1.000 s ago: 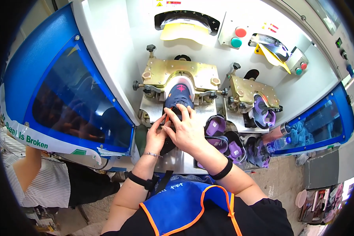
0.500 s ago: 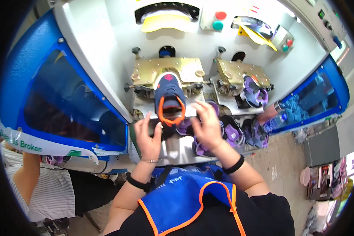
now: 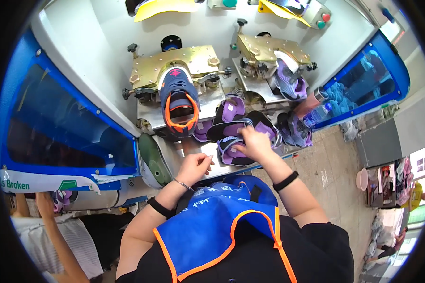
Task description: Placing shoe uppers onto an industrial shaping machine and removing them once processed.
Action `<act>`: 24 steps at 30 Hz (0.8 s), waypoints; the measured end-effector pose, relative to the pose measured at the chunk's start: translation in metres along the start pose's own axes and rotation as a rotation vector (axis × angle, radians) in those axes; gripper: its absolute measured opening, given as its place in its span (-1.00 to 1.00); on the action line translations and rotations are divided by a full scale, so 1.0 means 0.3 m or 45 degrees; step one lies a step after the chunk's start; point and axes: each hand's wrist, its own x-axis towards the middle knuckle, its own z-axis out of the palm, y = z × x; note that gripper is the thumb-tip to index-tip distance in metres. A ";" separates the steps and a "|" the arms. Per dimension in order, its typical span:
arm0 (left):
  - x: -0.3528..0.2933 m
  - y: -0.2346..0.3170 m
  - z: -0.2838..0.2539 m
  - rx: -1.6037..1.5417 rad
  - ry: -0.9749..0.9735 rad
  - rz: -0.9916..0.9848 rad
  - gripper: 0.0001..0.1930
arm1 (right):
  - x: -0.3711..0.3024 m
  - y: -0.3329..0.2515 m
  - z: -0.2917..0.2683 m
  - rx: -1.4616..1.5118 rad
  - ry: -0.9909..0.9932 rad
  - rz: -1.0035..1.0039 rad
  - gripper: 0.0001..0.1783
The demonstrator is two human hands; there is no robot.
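Observation:
A navy shoe upper (image 3: 177, 92) with an orange collar sits toe-first in the left brass clamp of the machine. My left hand (image 3: 196, 169) hovers just below it, its fingers curled in with nothing visible in them. On the metal ledge lies a pile of purple and dark shoe uppers. My right hand (image 3: 256, 145) is at this pile, thumb and fingers closed on the edge of a purple shoe upper (image 3: 232, 154); the exact grip is partly hidden. Another purple-and-grey upper (image 3: 288, 80) is set in the right clamp.
The left brass clamp (image 3: 198, 57) and right brass clamp (image 3: 267, 48) have projecting knobs. A green shoe last (image 3: 152, 160) stands at the ledge's left end. A water bottle (image 3: 318, 114) is at the right by a blue-framed window panel. Another person's arm (image 3: 56, 231) shows at lower left.
My hands have left the navy upper, which stays in the clamp. The right hand has come down to the purple pile; the left has drawn back and curled. The view has shifted.

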 end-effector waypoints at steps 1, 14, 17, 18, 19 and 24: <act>0.023 0.002 0.007 0.002 -0.095 -0.058 -0.61 | -0.028 0.093 0.119 -0.152 -0.042 -0.043 -0.78; -0.124 0.415 -0.064 -1.293 -0.304 0.287 -0.52 | -0.134 -0.149 -0.284 0.316 0.940 -0.783 -0.55; -0.122 0.473 -0.103 -1.272 0.110 0.489 -0.61 | -0.171 -0.155 -0.270 0.403 1.025 -0.962 -0.49; -0.129 0.479 -0.110 -1.271 0.137 0.524 -0.61 | -0.172 -0.199 -0.326 0.387 0.806 -1.101 -0.48; -0.126 0.482 -0.108 -1.260 0.190 0.521 -0.62 | -0.152 -0.247 -0.357 0.353 0.680 -1.048 -0.47; -0.137 0.499 -0.108 -1.301 0.355 0.530 -0.64 | 0.028 -0.341 -0.379 0.520 0.640 -0.948 -0.56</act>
